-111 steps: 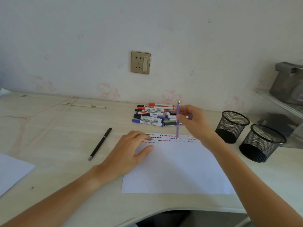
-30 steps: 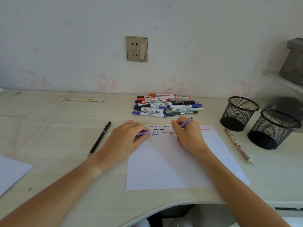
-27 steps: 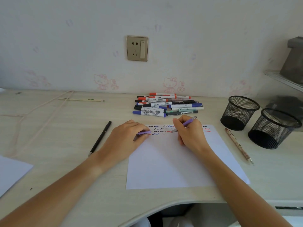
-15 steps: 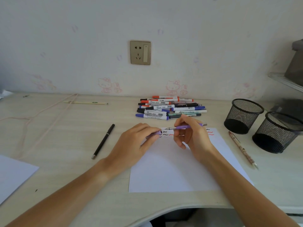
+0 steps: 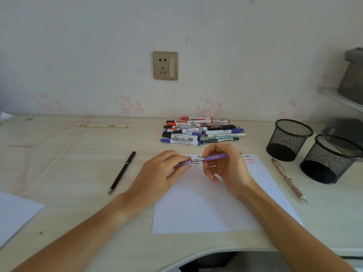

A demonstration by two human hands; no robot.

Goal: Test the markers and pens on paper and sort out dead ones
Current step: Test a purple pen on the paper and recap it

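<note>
1. I'm pinching the purple cap (image 5: 181,164) in my left hand (image 5: 161,173), fingers curled round it, just over the paper's (image 5: 206,209) top edge.
2. My right hand (image 5: 225,167) is gripping the purple pen (image 5: 215,157), its nib pointing at the cap's mouth and close to it.
3. If I'm misaligning here, the nib is jabbing my fingertip or smearing ink across the squiggles (image 5: 249,160).

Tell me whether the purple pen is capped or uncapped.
Uncapped: the right hand holds the purple pen with its nib bare, and the left hand pinches the purple cap apart.
</note>
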